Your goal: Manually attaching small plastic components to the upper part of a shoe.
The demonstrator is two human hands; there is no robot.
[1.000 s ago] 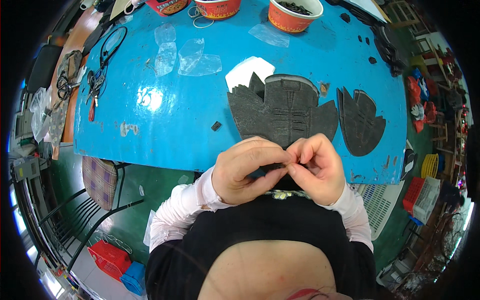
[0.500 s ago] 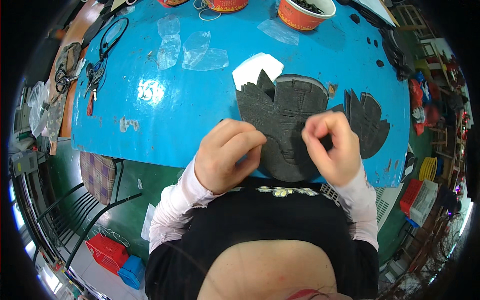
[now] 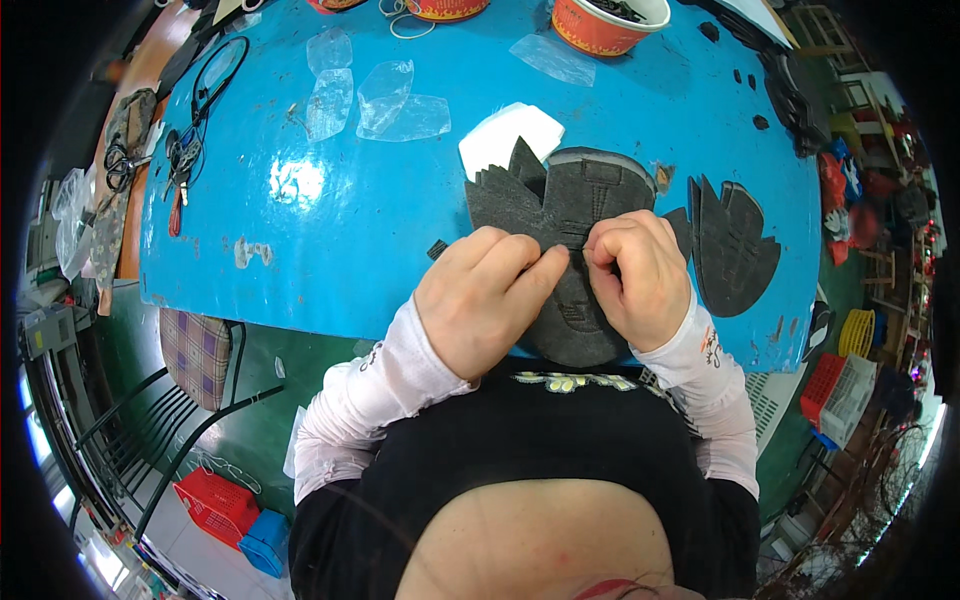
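Dark grey foam pieces (image 3: 575, 345), curved and with molded marks, lie stacked at the table's near edge in front of me. Above the stack my left hand (image 3: 487, 300) is closed, thumb and forefinger pinched. My right hand (image 3: 640, 280) pinches close beside it, the fingertips nearly meeting. Whatever is between the fingertips is too small and dark to make out. A small dark ridged piece (image 3: 437, 249) shows at the left hand's outer side; I cannot tell whether that hand holds it. A white sheet piece (image 3: 515, 132) sticks out behind the stack, next to pointed grey flaps (image 3: 505, 190).
More grey foam pieces (image 3: 735, 250) lie on the blue table (image 3: 350, 230) to the right. Clear film pieces (image 3: 405, 110) are farther back, near an orange paper bowl (image 3: 605, 30) of dark bits. Keys (image 3: 182, 175) lie at left. A plaid chair (image 3: 200, 355) stands left.
Both hands have come together over the foam stack, the left moving right and the right moving left. More of the small dark piece beside the left hand now shows.
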